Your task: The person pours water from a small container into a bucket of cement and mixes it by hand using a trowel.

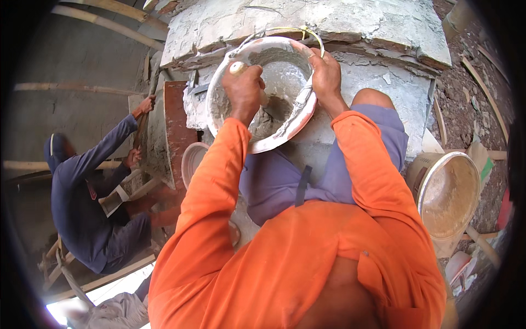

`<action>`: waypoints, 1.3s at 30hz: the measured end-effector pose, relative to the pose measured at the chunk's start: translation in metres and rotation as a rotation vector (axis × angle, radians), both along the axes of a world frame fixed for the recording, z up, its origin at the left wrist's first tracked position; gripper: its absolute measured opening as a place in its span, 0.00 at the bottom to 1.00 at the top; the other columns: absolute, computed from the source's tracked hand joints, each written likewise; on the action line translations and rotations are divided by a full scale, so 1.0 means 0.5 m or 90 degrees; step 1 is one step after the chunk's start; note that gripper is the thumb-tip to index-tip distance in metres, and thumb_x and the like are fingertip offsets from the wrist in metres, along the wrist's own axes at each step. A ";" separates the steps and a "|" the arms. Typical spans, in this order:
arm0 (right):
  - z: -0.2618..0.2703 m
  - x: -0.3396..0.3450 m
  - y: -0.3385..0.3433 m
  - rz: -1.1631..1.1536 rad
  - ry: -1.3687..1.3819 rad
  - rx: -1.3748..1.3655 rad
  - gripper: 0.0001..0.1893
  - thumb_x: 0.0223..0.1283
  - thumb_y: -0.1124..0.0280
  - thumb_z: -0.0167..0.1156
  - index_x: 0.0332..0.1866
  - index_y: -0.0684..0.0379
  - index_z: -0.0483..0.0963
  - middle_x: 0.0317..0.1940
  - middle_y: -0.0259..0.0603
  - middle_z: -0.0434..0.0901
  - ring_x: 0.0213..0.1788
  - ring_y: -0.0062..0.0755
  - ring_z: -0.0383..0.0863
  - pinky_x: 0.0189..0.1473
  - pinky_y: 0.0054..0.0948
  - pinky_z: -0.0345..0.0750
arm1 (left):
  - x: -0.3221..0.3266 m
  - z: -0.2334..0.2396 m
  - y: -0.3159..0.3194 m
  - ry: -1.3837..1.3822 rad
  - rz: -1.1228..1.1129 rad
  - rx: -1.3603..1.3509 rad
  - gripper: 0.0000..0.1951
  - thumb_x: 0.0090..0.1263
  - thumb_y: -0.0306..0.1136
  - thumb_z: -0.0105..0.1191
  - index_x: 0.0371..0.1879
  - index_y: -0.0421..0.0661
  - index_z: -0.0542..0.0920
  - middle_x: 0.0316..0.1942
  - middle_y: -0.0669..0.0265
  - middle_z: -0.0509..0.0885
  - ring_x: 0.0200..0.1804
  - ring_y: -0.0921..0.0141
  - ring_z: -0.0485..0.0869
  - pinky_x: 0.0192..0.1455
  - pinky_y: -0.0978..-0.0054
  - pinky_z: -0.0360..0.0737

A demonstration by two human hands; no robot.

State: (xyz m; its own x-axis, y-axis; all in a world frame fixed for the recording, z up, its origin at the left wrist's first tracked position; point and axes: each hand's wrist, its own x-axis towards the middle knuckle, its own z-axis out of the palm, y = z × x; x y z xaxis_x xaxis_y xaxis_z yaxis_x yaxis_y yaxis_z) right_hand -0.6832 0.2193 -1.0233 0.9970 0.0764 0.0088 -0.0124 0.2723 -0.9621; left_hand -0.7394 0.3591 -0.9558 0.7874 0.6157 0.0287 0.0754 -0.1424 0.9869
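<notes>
In front of me a white plastic bucket tilts toward my body above my knees, its rim and inner wall crusted with grey cement. Wet grey mortar lies inside it. My left hand is over the left part of the opening, closed around the pale handle of a hand tool. That tool's working end is down in the bucket and I cannot make it out. With my right hand I grip the bucket's right rim, by the cord bail.
Ahead is a rough, cement-covered brick ledge. A second bucket lies tipped at right, near rubble. Another pail stands left, beside a reddish board. A person in dark clothes holds a pole at far left; another person is lower left.
</notes>
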 end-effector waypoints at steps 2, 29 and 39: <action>0.010 -0.006 0.003 -0.004 0.022 0.024 0.16 0.60 0.68 0.48 0.44 0.67 0.77 0.34 0.37 0.79 0.38 0.21 0.73 0.43 0.21 0.68 | 0.040 -0.055 0.024 0.019 -0.001 0.024 0.06 0.50 0.23 0.55 0.27 0.38 0.75 0.18 0.62 0.78 0.14 0.71 0.75 0.16 0.73 0.72; -0.003 0.006 0.008 -0.003 0.014 0.140 0.18 0.54 0.73 0.44 0.44 0.68 0.77 0.37 0.39 0.80 0.38 0.24 0.75 0.43 0.23 0.70 | 0.053 -0.073 0.024 -0.196 -0.075 0.009 0.07 0.48 0.19 0.53 0.22 0.42 0.70 0.16 0.65 0.76 0.17 0.72 0.77 0.20 0.76 0.74; -0.016 0.008 0.000 -0.029 -0.017 -0.018 0.16 0.55 0.71 0.49 0.45 0.69 0.77 0.35 0.39 0.79 0.39 0.25 0.74 0.43 0.24 0.69 | -0.071 -0.019 0.049 0.014 -0.149 -0.029 0.06 0.49 0.18 0.49 0.23 0.42 0.68 0.16 0.59 0.76 0.18 0.67 0.76 0.22 0.71 0.73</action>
